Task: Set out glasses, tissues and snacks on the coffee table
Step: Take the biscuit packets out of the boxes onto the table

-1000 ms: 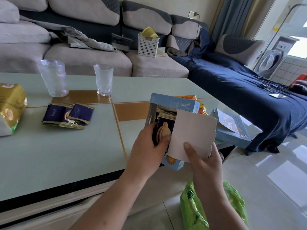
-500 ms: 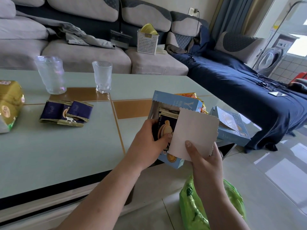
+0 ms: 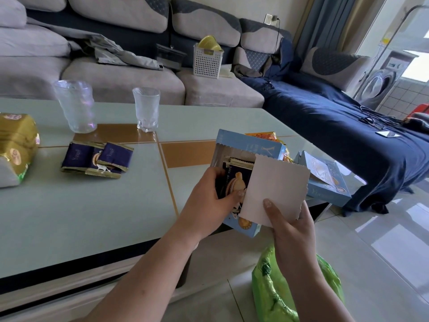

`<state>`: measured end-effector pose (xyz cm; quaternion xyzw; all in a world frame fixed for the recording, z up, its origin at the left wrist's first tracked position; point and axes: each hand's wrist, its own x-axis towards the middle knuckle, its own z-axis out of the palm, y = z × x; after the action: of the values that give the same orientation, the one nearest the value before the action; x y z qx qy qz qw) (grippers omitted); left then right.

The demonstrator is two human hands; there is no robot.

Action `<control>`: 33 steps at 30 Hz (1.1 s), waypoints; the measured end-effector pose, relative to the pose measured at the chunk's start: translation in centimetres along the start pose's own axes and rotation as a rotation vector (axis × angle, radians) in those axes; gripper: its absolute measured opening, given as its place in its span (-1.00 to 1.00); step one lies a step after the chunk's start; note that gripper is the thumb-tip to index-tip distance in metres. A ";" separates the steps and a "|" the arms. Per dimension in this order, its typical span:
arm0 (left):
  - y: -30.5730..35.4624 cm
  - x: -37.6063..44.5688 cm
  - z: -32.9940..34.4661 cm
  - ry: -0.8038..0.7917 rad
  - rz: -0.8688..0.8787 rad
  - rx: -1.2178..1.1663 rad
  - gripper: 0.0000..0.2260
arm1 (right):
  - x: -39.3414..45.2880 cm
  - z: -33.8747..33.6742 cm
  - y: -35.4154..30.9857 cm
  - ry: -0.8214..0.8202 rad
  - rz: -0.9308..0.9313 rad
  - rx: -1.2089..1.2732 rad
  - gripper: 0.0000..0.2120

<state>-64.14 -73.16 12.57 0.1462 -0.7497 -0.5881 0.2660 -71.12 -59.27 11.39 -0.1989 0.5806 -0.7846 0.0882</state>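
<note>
At the far left of the coffee table [image 3: 69, 217] a gold snack bag [image 3: 16, 145] is seen lying, with two glasses [image 3: 75, 105] set upright behind a small heap of dark blue snack packets [image 3: 97, 161] already laid out on the surface; none of these has been shifted over the last second. Further right, the left hand [image 3: 209, 205] is curled into the opened front of the blue snack box [image 3: 250, 147], its fingers closed on a dark packet [image 3: 234, 182] that is kept inside the box, much as it was a second ago. The box is held above the table's near right corner by the right hand [image 3: 290, 226], whose thumb is pressed on the torn-open flap [image 3: 276, 189] while the fingers are wrapped behind. Little has changed, so the packet is judged to be mid-extraction and more snacks remain to be set out. A second blue box [image 3: 325, 180] lies at the table's right edge; no tissues can be identified with certainty
</note>
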 end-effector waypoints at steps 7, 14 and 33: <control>0.4 0.0 -0.7 0.287 0.137 0.024 -0.70 | 0.7 -0.1 -0.3 -0.033 0.006 0.003 -0.46; 1.4 0.6 -4.0 0.424 -0.082 -0.336 -0.68 | 1.4 0.8 0.2 -0.055 0.056 -0.020 -0.58; -4.5 10.1 -13.4 0.421 -0.548 0.294 -0.54 | 4.0 2.9 2.1 -0.088 0.188 0.040 -0.78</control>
<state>-65.16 -90.57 12.75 0.4958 -0.6880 -0.4806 0.2234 -73.76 -63.98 10.95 -0.1760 0.5763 -0.7749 0.1909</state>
